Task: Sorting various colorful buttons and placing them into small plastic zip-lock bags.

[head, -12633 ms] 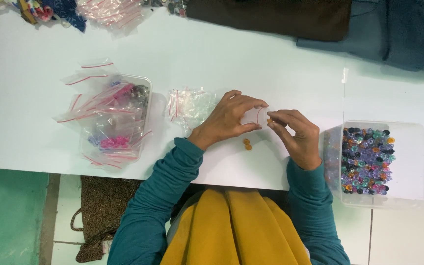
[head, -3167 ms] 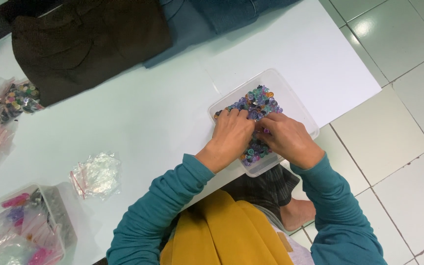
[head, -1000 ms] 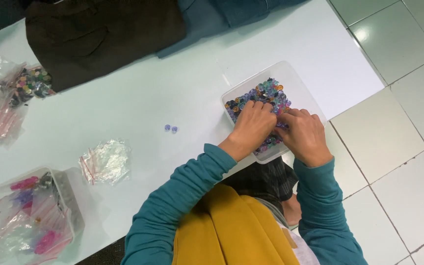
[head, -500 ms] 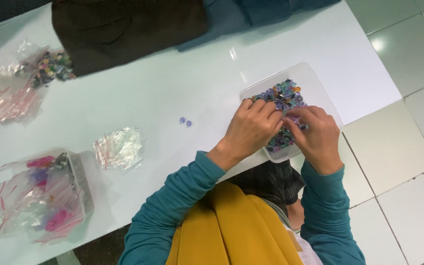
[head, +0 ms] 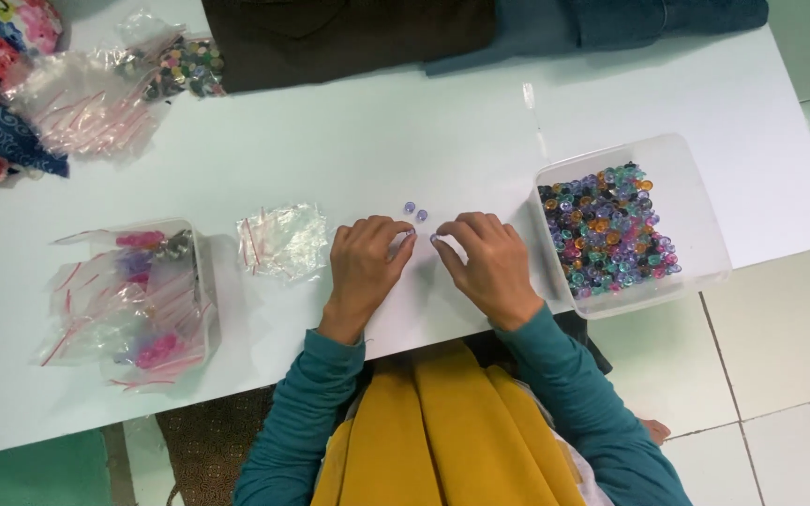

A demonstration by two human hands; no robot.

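My left hand (head: 365,267) and my right hand (head: 485,262) rest side by side on the white table (head: 424,122), fingers curled, fingertips almost touching. I see nothing held in either; the fingertips hide what may be under them. Two small purple beads (head: 415,212) lie on the table just beyond the fingertips. A clear plastic tub (head: 700,201) full of mixed coloured beads (head: 607,230) stands right of my right hand.
A small pile of empty clear zip bags (head: 283,242) lies left of my left hand. Further left, a clear tub (head: 206,314) holds filled bags. More bags (head: 86,98), dark cloth (head: 349,33) and blue denim (head: 611,19) lie along the far edge. The bead tub overhangs the near edge.
Both hands have left the bead tub and moved left onto the bare table beside the two purple beads. The view has also turned.
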